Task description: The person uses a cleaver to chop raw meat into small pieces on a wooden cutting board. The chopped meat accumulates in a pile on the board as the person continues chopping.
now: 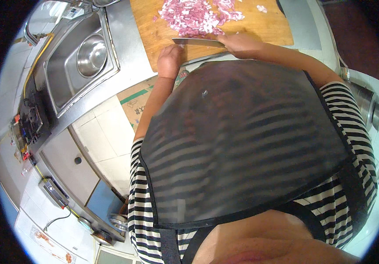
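Note:
My right hand [242, 45] grips the handle of a kitchen knife [197, 42], most likely a cleaver, whose blade points left across the wooden cutting board [265, 28]. Beyond the blade, a heap of sliced raw meat [192, 16], pink with white fat, covers the middle of the board. A few slices [230, 15] lie loosely at its right side. My left hand [170, 61] is at the board's near left part, close to the blade's tip, with its fingers curled. What those fingers hold, if anything, is hidden.
Left of the board, a stainless steel sink [55, 82] holds a metal bowl [92, 54]. A faucet [29, 34] stands at its far side. A gas stove [31, 118] is farther left. Flattened cardboard [136, 102] lies on the tiled floor. A metal pot [362, 99] is at the right.

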The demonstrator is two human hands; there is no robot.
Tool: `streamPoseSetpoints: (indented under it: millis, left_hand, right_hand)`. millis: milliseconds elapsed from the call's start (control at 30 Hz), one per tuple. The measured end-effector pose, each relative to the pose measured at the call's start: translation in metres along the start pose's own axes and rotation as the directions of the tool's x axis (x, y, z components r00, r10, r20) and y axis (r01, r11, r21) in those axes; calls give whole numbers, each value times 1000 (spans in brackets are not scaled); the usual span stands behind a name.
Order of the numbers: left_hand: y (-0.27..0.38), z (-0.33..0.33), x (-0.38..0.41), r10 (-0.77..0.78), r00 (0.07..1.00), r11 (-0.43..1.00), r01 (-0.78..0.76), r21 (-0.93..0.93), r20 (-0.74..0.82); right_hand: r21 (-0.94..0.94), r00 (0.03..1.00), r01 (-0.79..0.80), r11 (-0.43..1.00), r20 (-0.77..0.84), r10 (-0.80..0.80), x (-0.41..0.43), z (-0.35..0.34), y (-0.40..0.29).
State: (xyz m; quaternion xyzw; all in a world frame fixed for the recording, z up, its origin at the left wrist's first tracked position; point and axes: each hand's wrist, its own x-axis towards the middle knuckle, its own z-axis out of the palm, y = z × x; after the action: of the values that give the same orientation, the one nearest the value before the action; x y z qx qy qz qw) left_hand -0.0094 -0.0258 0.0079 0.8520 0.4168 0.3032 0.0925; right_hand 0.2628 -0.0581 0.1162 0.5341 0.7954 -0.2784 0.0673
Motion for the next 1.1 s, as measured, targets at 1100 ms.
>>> streamPoseSetpoints:
  millis: [1100]
  left_hand:
    - [4, 9, 6, -95, 995, 992, 96, -76, 15]
  right_hand:
    - [39, 979, 90, 995, -187, -82, 89, 15, -52]
